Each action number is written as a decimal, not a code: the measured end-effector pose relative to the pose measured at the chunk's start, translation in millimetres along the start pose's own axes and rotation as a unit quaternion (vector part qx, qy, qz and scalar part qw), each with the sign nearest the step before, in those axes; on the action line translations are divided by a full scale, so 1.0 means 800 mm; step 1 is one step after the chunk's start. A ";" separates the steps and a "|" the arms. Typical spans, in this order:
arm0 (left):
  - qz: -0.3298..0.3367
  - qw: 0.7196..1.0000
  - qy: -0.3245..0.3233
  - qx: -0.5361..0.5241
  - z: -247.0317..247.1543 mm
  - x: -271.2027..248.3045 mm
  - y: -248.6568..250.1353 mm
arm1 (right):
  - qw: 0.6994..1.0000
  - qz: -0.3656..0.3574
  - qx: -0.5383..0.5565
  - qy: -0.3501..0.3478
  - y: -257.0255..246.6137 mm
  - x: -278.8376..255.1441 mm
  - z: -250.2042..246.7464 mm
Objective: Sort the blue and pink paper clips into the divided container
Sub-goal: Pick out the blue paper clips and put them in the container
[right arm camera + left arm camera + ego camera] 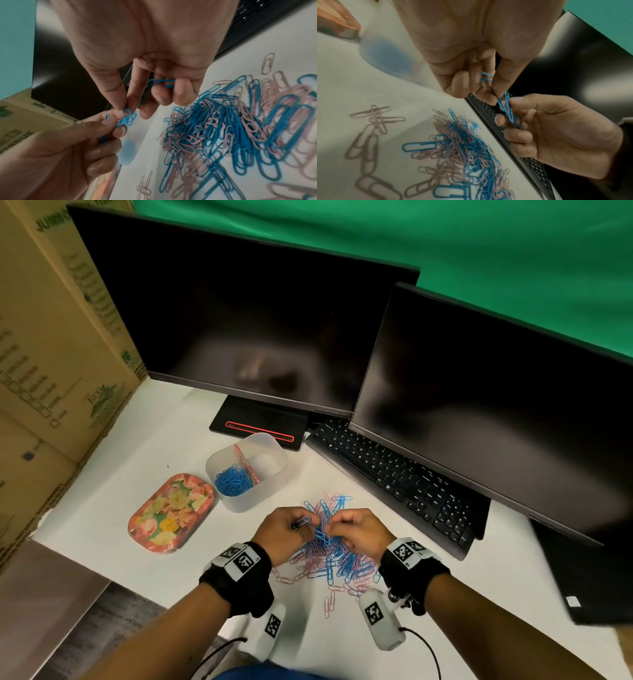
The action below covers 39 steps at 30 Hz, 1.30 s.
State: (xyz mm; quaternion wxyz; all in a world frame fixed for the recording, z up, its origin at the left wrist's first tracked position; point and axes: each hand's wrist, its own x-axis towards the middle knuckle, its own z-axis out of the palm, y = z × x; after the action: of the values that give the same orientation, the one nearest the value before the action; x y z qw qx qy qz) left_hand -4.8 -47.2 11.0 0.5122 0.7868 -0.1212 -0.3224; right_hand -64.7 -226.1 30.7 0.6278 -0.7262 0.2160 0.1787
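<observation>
A heap of mixed blue and pink paper clips [329, 559] lies on the white desk just in front of me. Both hands hover above its far end. My left hand [301, 522] pinches a few blue clips [488, 77] in its curled fingers. My right hand [334, 527] holds more blue clips [161, 82] against its curled fingers, and its thumb and forefinger pinch a tangle of blue clips [126, 117] that the left hand's fingertips also grip. The translucent divided container [274, 477] stands beyond the left hand, with blue clips [233, 481] in its left compartment and pink clips [245, 462] against the divider.
A floral tray [171, 513] lies left of the container. A black keyboard [394, 477] runs along the right of the heap, under two dark monitors [239, 320]. Cardboard boxes [41, 354] wall off the left side. Stray pink clips [329, 606] lie near the desk's front.
</observation>
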 end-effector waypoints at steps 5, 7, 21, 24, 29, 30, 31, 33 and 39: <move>-0.015 0.998 0.034 0.046 -0.007 0.006 -0.006 | 0.998 -0.019 -0.050 0.042 0.007 0.002 -0.009; -0.058 0.997 0.043 -0.013 -0.018 0.007 -0.008 | 0.998 0.003 -0.024 0.054 0.008 0.002 -0.016; -0.249 0.917 0.043 -0.308 -0.037 0.004 -0.025 | 0.991 0.135 0.014 0.006 0.033 0.002 0.011; -0.169 0.983 0.029 0.072 -0.020 0.007 -0.025 | 0.955 0.086 -0.282 0.035 0.046 -0.004 0.014; -0.074 0.915 -0.011 0.397 0.005 0.002 -0.037 | 0.875 0.074 -0.475 0.059 0.061 -0.012 0.033; -0.073 0.907 -0.017 0.414 0.008 0.003 -0.039 | 0.869 0.073 -0.486 0.061 0.064 -0.012 0.036; -0.076 0.904 -0.021 0.421 0.010 0.004 -0.039 | 0.865 0.073 -0.493 0.062 0.067 -0.012 0.039; -0.078 0.900 -0.025 0.427 0.013 0.007 -0.038 | 0.863 0.083 -0.494 0.062 0.069 -0.010 0.043; -0.077 0.916 -0.040 0.392 0.004 0.009 -0.039 | 0.878 0.115 -0.463 0.046 0.061 -0.010 0.037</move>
State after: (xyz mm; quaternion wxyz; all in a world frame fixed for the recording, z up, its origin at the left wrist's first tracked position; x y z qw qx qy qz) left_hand -6.1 -39.2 -20.4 0.1306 0.9180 -0.1970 -0.3186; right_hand -96.9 -202.2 -10.0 0.1841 -0.9114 0.2192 0.2956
